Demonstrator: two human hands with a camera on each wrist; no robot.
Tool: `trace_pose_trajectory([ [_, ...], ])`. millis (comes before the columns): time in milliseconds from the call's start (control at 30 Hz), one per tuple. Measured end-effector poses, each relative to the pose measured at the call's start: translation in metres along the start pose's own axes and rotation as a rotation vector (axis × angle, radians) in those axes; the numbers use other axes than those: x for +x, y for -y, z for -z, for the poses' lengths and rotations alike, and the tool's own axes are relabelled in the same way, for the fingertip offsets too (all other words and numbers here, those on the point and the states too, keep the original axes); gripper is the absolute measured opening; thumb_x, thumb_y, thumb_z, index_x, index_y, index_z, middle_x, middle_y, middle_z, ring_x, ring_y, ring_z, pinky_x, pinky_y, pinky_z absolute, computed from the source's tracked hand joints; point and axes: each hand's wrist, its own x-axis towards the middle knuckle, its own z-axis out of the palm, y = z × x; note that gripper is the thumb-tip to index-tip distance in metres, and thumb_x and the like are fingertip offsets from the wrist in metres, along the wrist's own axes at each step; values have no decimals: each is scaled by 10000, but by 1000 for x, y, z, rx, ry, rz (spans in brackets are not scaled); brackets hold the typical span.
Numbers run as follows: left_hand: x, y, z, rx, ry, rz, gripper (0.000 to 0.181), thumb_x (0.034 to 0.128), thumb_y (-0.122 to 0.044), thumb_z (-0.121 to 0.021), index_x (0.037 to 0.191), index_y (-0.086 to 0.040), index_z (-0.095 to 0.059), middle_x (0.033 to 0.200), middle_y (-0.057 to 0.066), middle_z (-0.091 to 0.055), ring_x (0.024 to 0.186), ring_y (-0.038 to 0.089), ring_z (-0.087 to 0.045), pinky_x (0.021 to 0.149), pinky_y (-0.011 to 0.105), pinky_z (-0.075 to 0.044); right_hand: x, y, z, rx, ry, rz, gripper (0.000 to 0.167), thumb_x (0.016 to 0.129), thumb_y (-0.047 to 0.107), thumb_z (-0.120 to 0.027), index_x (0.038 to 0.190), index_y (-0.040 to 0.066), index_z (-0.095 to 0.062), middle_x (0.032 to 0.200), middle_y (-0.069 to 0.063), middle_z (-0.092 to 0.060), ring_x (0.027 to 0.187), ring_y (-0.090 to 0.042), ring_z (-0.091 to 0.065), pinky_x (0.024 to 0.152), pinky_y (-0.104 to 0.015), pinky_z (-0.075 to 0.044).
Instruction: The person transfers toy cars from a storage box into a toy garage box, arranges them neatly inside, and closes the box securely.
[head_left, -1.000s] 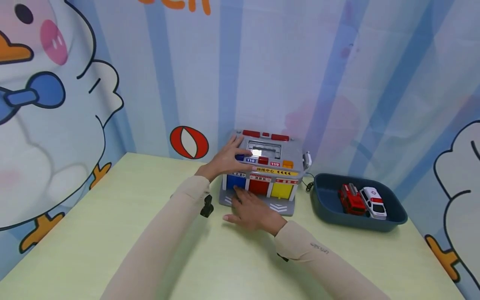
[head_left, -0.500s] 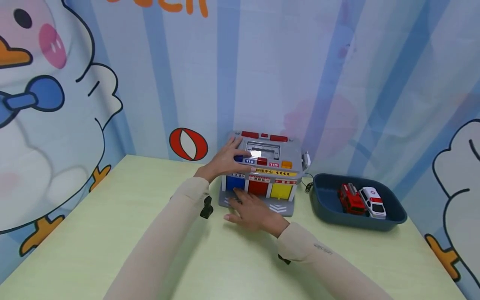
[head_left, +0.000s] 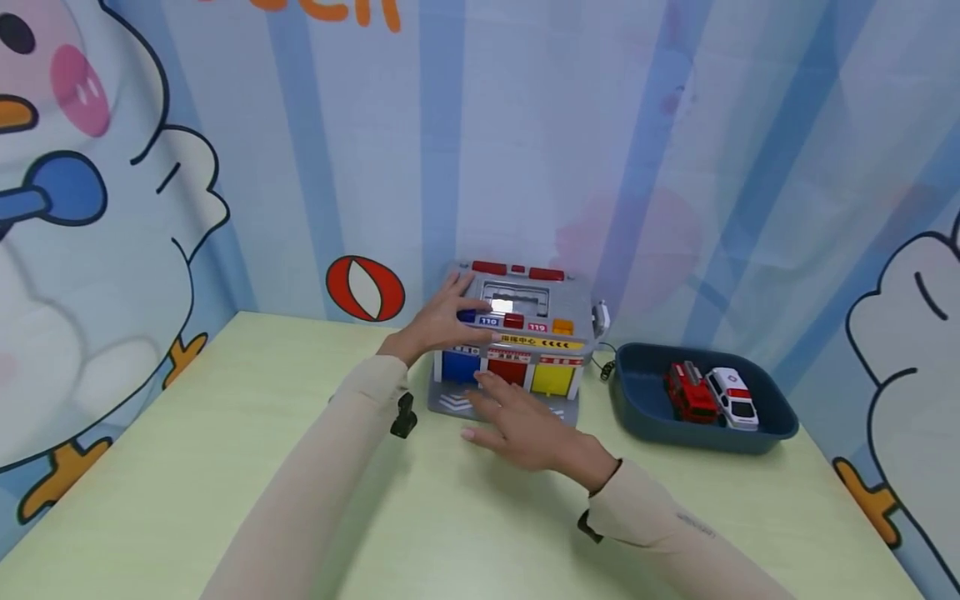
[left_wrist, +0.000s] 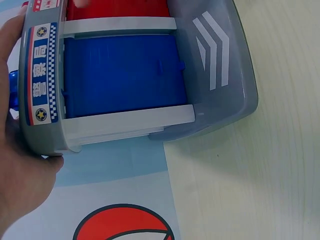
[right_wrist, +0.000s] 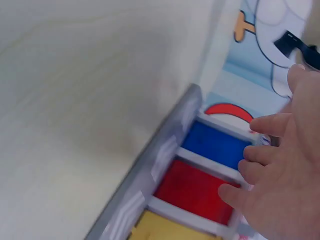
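A grey toy rescue station (head_left: 517, 333) stands against the back curtain. Its front has a blue door (left_wrist: 125, 75), a red door (right_wrist: 195, 190) and a yellow door (head_left: 552, 380), all down. My left hand (head_left: 435, 321) rests over the roof's left end, fingers spread beside the blue button and thumb along the front edge. Some of its fingers are out of sight in the left wrist view. In front of the doors hovers my right hand (head_left: 528, 425), fingers extended and holding nothing. It partly covers the grey ramp (head_left: 453, 404).
Right of the station sits a dark blue tray (head_left: 697, 437) with a red toy fire engine (head_left: 690, 393) and a white toy ambulance (head_left: 732, 398). A coiled cord (head_left: 606, 371) hangs between station and tray. A printed curtain (head_left: 510, 150) closes off the table's back.
My right hand has drawn back from the bottom of the blue door and shifted right. The left hand stays on the roof. The head view has turned slightly right.
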Motion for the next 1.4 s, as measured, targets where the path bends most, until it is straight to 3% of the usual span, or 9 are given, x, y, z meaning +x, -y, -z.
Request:
trace_pose_trajectory([
  [333, 0, 2, -1, -6, -3, 11, 733, 790, -540, -760, 1405, -178, -595, 1707, 11, -74, 1575, 244, 100, 1216, 644, -133, -32, -15, 32, 81, -66, -88, 691, 1018, 525, -455, 1559, 110, -344, 1679, -117, -184, 1520, -378, -246, 1166, -610, -326],
  [500, 1, 3, -2, -5, 1, 5, 720, 795, -541, -758, 1400, -185, -600, 1706, 14, -78, 1575, 249, 99, 1217, 642, -137, -42, -25, 51, 84, -151, -97, 619, 1020, 427, -528, 1506, 56, -431, 1646, -185, -247, 1480, -442, -305, 1124, -632, -370],
  [667, 2, 3, -2, 0, 3, -1, 722, 797, -538, -755, 1405, -183, -595, 1706, 16, -76, 1575, 251, 95, 1218, 635, -151, -44, -35, 63, 64, -237, -154, 565, 998, 345, -602, 1468, 54, -484, 1612, -199, -305, 1435, -444, -362, 1085, -621, -422],
  [833, 2, 4, -2, -1, 0, 4, 715, 799, -528, -757, 1404, -183, -596, 1707, 14, -72, 1575, 247, 99, 1218, 636, -151, -36, -58, 66, 50, -292, -240, 683, 1006, 389, -573, 1546, 42, -339, 1660, -211, -157, 1497, -454, -219, 1139, -656, -326],
  [1000, 1, 4, -3, 1, 11, 5, 705, 799, -532, -758, 1396, -189, -604, 1707, 17, -73, 1574, 252, 106, 1220, 635, -139, -26, -80, 63, 39, -284, -303, 799, 1014, 434, -533, 1583, 4, -174, 1671, -232, -54, 1516, -464, -150, 1183, -650, -242],
  [1233, 3, 4, -2, -14, 2, 11, 725, 792, -526, -765, 1408, -185, -592, 1707, 8, -76, 1574, 245, 102, 1212, 639, -169, -8, -93, 63, 37, -319, -307, 782, 1041, 473, -431, 1570, -39, -168, 1663, -253, -73, 1527, -466, -104, 1209, -652, -166],
  [1400, 4, 4, 0, -10, 0, 16, 723, 797, -522, -762, 1411, -182, -589, 1707, 7, -76, 1575, 251, 93, 1212, 638, -173, 0, -98, 64, -47, -302, -351, 786, 1039, 516, -381, 1574, -23, -178, 1672, -230, -76, 1549, -429, -29, 1226, -649, -67],
])
